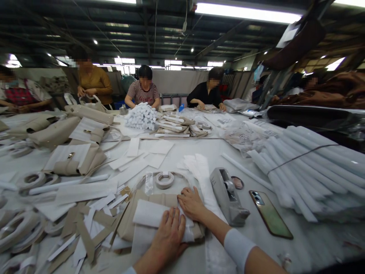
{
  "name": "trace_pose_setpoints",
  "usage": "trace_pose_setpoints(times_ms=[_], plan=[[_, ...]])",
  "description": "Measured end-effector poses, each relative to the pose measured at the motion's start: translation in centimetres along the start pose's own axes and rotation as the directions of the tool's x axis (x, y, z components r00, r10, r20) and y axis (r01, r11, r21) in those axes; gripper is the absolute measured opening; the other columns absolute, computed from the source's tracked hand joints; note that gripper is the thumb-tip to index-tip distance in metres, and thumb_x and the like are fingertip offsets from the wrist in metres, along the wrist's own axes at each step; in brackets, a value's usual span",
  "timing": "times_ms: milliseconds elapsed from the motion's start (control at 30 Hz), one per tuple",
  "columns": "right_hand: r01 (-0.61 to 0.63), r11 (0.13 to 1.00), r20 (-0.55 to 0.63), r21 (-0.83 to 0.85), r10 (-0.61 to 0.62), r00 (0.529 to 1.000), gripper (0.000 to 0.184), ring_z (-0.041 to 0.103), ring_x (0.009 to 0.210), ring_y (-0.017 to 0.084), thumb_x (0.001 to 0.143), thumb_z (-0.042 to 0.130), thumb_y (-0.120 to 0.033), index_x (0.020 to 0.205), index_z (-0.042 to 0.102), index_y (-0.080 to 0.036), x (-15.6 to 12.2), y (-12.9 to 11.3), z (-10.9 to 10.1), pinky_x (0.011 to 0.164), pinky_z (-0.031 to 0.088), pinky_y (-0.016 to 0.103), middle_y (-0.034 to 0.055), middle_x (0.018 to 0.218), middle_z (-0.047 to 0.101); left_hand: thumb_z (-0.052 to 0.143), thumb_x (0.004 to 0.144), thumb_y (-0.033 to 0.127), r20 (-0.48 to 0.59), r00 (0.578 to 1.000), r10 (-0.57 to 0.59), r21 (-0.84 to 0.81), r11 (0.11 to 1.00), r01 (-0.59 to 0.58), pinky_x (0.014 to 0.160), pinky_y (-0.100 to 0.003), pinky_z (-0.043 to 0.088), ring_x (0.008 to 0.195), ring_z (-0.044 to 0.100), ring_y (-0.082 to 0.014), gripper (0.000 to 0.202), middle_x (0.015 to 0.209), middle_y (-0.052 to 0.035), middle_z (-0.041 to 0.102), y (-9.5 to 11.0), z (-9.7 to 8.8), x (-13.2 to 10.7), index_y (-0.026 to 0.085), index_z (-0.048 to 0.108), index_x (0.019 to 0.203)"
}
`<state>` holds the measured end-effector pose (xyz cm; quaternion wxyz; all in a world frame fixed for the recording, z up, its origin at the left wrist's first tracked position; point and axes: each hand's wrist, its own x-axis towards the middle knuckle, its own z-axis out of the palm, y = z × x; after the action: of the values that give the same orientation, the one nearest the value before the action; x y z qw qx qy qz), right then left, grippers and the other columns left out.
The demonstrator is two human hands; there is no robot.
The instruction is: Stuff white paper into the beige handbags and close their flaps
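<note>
A beige bag [155, 200] lies on the white table in front of me, wrapped partly in white foam paper [149, 214]. My left hand [170, 234] lies flat on the white paper, fingers stretched out and pressing down. My right hand [191, 203] rests on the bag's upper right edge, fingers curled down onto the paper and bag. A roll of tape [164, 179] sits just beyond the bag.
A grey tape dispenser [228, 196] and a phone [270, 214] lie to the right, beside a stack of white paper rolls [308, 167]. Beige and white strips [82, 224] litter the left. More beige bags [72, 160] lie farther left. Several people work across the table.
</note>
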<state>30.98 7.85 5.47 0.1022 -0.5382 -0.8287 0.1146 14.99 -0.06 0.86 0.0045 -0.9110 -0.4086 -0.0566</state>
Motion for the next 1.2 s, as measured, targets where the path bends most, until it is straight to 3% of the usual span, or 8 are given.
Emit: trace_pose_setpoints(times_ms=[133,267,367,433,500,767,1000,1200], plan=[[-0.083,0.992,-0.092,0.090,0.092,0.992,0.035,0.053,0.115,0.019,0.093,0.036,-0.030,0.119,0.058,-0.020,0.1,1.5,-1.8,0.099,0.039,0.039,0.0085,0.123,0.062,0.051,0.081,0.063,-0.002,1.000,-0.006,-0.004,1.000,0.006,0.106,-0.062,0.022,0.132,0.031,-0.0426,0.081,0.144,-0.0261,0.034,0.0,0.8,0.0,0.011,0.033,0.140],[-0.226,0.964,-0.280,0.142,0.258,0.925,0.043,0.052,0.118,0.021,0.092,0.032,-0.035,0.119,0.059,-0.014,-3.1,5.5,-6.5,0.102,0.037,0.037,0.0124,0.126,0.059,0.054,0.079,0.061,0.020,1.000,-0.022,-0.014,1.000,0.022,0.106,-0.063,0.021,0.133,0.030,-0.0421,0.080,0.144,-0.0256,0.034,-0.1,1.3,0.0,0.013,0.033,0.140],[-0.439,0.865,-0.391,0.245,0.502,0.771,0.044,0.056,0.109,0.026,0.087,0.038,-0.040,0.106,0.067,-0.014,-7.3,9.2,-9.6,0.098,0.039,0.039,0.0137,0.115,0.065,0.055,0.080,0.057,0.013,1.000,-0.020,-0.030,0.999,0.020,0.107,-0.061,0.021,0.133,0.031,-0.0407,0.076,0.144,-0.0249,0.035,0.0,1.1,-0.1,0.013,0.035,0.139],[-0.567,0.738,-0.357,0.365,0.673,0.647,0.044,0.061,0.095,0.027,0.081,0.043,-0.044,0.100,0.069,-0.015,-10.2,10.9,-10.6,0.086,0.044,0.038,0.0126,0.101,0.070,0.057,0.080,0.053,0.007,1.000,-0.023,-0.031,0.999,0.023,0.107,-0.060,0.022,0.133,0.032,-0.0405,0.073,0.144,-0.0243,0.037,0.2,0.8,-0.2,0.013,0.038,0.138],[-0.617,0.651,-0.286,0.441,0.754,0.592,0.041,0.062,0.081,0.026,0.077,0.047,-0.047,0.087,0.071,-0.016,-12.3,11.8,-10.8,0.075,0.046,0.035,0.0089,0.083,0.071,0.061,0.078,0.045,0.011,0.999,-0.030,-0.021,0.999,0.030,0.107,-0.060,0.023,0.132,0.033,-0.0409,0.070,0.143,-0.0240,0.037,0.4,0.6,-0.3,0.013,0.040,0.137],[-0.578,0.589,-0.129,0.565,0.755,0.643,0.035,0.060,0.062,0.022,0.069,0.054,-0.048,0.053,0.066,-0.019,-13.4,11.5,-9.2,0.058,0.044,0.029,0.0031,0.052,0.063,0.067,0.070,0.031,-0.027,0.999,-0.035,0.017,0.999,0.035,0.108,-0.060,0.023,0.132,0.033,-0.0420,0.071,0.143,-0.0239,0.039,0.6,1.2,-0.3,0.014,0.044,0.135],[-0.572,0.533,-0.024,0.624,0.744,0.667,0.034,0.059,0.057,0.018,0.065,0.056,-0.045,0.056,0.070,-0.015,-13.3,11.9,-8.9,0.057,0.044,0.027,0.0058,0.058,0.067,0.066,0.072,0.033,-0.040,0.998,-0.039,0.007,0.999,0.040,0.108,-0.060,0.022,0.133,0.033,-0.0402,0.070,0.144,-0.0221,0.038,0.5,1.7,-0.5,0.016,0.041,0.136],[-0.576,0.534,-0.081,0.619,0.772,0.630,0.035,0.060,0.060,0.019,0.067,0.055,-0.047,0.058,0.069,-0.016,-13.6,11.4,-8.6,0.058,0.045,0.027,0.0054,0.059,0.067,0.063,0.071,0.031,0.018,1.000,0.002,-0.015,1.000,-0.002,0.106,-0.061,0.025,0.132,0.034,-0.0410,0.072,0.144,-0.0234,0.037,-0.1,2.0,-0.3,0.016,0.038,0.137]])
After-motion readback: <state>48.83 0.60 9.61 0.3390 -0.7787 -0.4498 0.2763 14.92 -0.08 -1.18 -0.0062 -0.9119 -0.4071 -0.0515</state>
